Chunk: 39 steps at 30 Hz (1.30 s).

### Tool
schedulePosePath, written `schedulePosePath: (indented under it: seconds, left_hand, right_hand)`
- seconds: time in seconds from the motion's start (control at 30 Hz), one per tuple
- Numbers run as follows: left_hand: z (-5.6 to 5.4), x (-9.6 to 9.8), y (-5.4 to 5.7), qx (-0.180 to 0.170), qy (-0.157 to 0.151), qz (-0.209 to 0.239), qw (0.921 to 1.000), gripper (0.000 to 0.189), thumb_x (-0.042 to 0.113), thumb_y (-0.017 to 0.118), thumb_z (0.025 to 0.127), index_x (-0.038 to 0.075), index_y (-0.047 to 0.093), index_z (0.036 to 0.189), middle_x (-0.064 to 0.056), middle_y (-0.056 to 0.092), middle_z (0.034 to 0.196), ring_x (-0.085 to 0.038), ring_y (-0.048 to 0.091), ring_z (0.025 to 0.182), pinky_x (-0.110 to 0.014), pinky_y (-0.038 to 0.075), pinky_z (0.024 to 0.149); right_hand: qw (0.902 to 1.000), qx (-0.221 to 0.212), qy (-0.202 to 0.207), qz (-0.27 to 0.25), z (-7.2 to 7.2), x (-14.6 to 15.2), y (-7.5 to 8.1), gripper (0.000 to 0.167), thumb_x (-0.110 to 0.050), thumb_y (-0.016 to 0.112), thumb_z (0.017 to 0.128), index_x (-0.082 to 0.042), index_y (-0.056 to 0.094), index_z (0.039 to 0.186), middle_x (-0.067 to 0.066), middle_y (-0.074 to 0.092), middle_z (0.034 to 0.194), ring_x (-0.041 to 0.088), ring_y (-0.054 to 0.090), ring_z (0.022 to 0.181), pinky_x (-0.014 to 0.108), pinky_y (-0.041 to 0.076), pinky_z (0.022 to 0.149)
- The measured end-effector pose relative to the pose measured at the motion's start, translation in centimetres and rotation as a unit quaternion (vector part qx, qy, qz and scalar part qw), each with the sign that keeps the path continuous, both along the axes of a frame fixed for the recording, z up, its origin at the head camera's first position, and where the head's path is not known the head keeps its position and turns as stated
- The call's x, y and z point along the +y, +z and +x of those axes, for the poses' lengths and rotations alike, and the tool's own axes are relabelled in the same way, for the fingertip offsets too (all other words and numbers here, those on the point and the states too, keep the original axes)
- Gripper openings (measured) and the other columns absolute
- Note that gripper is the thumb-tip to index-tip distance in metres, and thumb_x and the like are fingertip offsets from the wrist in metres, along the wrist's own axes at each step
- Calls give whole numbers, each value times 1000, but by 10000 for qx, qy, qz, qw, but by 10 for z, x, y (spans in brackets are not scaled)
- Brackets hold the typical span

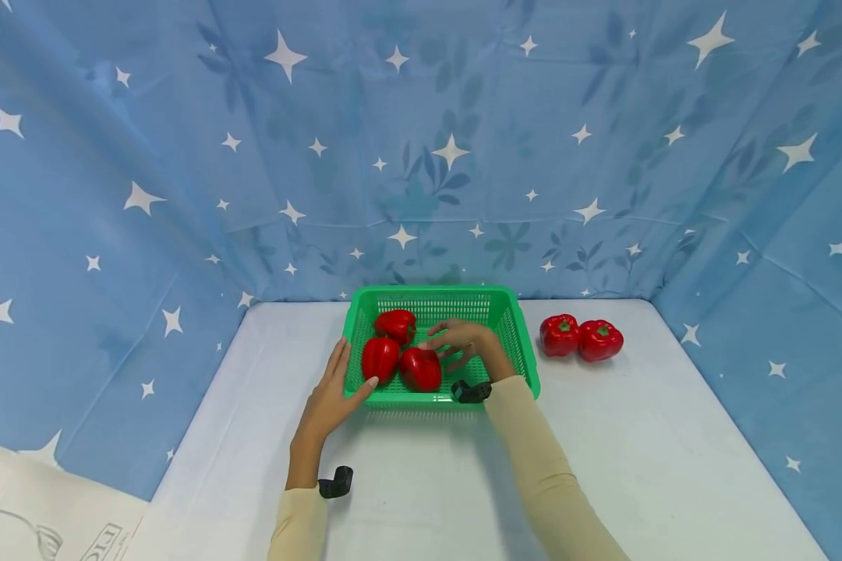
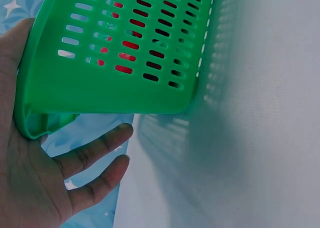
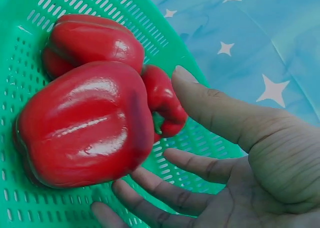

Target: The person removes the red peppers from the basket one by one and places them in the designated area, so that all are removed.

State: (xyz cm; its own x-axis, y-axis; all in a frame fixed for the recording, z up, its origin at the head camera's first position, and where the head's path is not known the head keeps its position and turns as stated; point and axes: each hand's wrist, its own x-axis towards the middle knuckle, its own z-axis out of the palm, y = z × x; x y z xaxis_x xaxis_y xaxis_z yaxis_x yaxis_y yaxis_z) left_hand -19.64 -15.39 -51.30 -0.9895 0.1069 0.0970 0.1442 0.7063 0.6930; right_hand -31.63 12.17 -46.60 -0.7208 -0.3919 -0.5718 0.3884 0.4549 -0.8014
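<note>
Three red bell peppers lie in a green slotted plastic basket (image 1: 431, 290): the back pepper (image 1: 395, 326), the left pepper (image 1: 380, 360) and the front pepper (image 1: 420, 369). My left hand (image 1: 332, 401) rests at the basket's front left corner, its thumb over the rim. In the left wrist view, two of its fingers (image 2: 102, 180) extend beside the basket, apart from the wall. My right hand (image 1: 463, 340) is inside the basket, to the right of the front pepper. The right wrist view shows its thumb and fingers spread beside this pepper (image 3: 87, 125), without gripping it.
Two more red peppers sit side by side on the white table (image 1: 421, 483), right of the basket: one pepper (image 1: 559, 335) and another (image 1: 600, 340). A blue star-patterned curtain (image 1: 407, 140) stands behind and at both sides. A printed cloth (image 1: 42, 506) lies at the lower left.
</note>
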Motion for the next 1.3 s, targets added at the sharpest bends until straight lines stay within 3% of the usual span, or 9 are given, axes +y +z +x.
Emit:
schedulePosePath:
  seconds: [0.5, 0.67, 1.1, 1.3]
  left_hand:
    - [-1, -1, 0, 30, -14, 13, 10000, 94, 67, 54, 88, 21, 13, 159, 9, 2, 166, -34, 29, 147, -67, 38, 103]
    - [-1, -1, -1, 23, -3, 20, 10000, 93, 67, 53, 88, 21, 13, 159, 10, 2, 166, -35, 30, 146, -68, 38, 103]
    - [-1, 0, -2, 1, 27, 35, 10000, 93, 68, 54, 88, 23, 14, 159, 11, 4, 165, -33, 29, 147, -67, 38, 103]
    - [-1, -1, -3, 26, 2, -1, 10000, 94, 69, 53, 88, 23, 13, 159, 10, 3, 165, -34, 29, 147, -66, 39, 102]
  right_hand:
    - [9995, -252, -28, 188, -3, -12, -10, 76, -32, 80, 82, -7, 43, 143, 17, 46, 143, 40, 44, 131, 55, 56, 84]
    - [9991, -251, 64, 333, -4, -16, -13, 71, -32, 81, 80, -7, 48, 137, 16, 49, 139, 39, 46, 129, 51, 59, 75]
    - [9891, 180, 1022, 1040, -5, -26, -17, 63, -41, 80, 80, -6, 61, 128, 11, 62, 124, 27, 60, 111, 46, 60, 72]
    - [9867, 266, 1137, 1133, -4, -27, -17, 66, -42, 80, 79, -2, 60, 126, 10, 65, 118, 26, 63, 105, 46, 60, 70]
